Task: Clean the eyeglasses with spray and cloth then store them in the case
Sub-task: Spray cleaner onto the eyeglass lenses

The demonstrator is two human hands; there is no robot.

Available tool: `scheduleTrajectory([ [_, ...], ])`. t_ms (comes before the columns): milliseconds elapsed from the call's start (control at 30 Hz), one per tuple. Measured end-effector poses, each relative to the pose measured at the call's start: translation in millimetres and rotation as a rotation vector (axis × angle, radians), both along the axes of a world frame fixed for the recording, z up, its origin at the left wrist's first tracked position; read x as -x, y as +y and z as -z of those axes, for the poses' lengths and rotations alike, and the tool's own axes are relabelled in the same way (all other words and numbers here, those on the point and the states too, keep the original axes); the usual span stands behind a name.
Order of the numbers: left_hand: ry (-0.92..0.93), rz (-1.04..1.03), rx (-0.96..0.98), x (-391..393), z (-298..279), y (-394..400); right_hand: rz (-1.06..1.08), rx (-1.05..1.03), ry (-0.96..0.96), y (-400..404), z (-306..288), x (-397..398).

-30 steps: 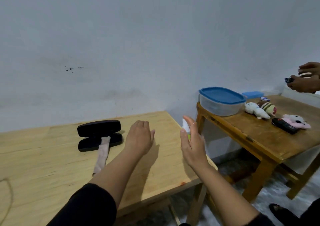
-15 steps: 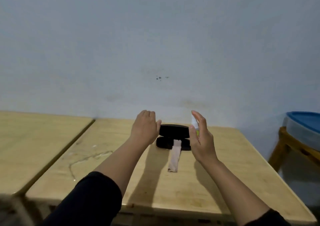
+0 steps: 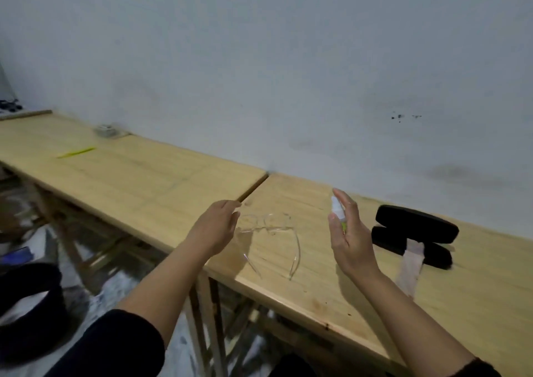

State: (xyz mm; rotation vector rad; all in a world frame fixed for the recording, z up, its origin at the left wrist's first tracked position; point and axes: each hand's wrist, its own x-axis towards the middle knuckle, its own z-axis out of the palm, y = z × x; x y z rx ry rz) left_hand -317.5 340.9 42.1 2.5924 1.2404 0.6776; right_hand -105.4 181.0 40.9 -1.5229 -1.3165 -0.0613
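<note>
Clear-framed eyeglasses lie on the wooden table with their arms unfolded toward me. My left hand hovers just left of the lenses, fingers loosely curled, holding nothing. My right hand is raised upright to the right of the glasses and holds a small white spray bottle with a green label. The open black case sits further right. A pale cloth hangs out of the case onto the table.
A second wooden table adjoins on the left, carrying a yellow strip and a small grey item near the wall. A dark round container stands on the floor at lower left. The white wall runs behind both tables.
The view has swung left, so the case now appears at the right and the eyeglasses have come into sight. My left hand has lowered toward the glasses. My right hand still holds the spray bottle.
</note>
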Motion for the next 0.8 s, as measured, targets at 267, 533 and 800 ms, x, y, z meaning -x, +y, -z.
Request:
scheduleTrajectory([
  [267, -0.054, 0.071, 0.054, 26, 32, -1, 0.016, 0.056, 0.033, 10, 13, 3],
  [533, -0.219, 0.164, 0.175, 6, 42, 4, 0.047, 0.101, 0.045, 10, 19, -5],
  [800, -0.373, 0.070, 0.096, -20, 45, 3, 0.058, 0.112, 0.061, 1, 23, -12],
])
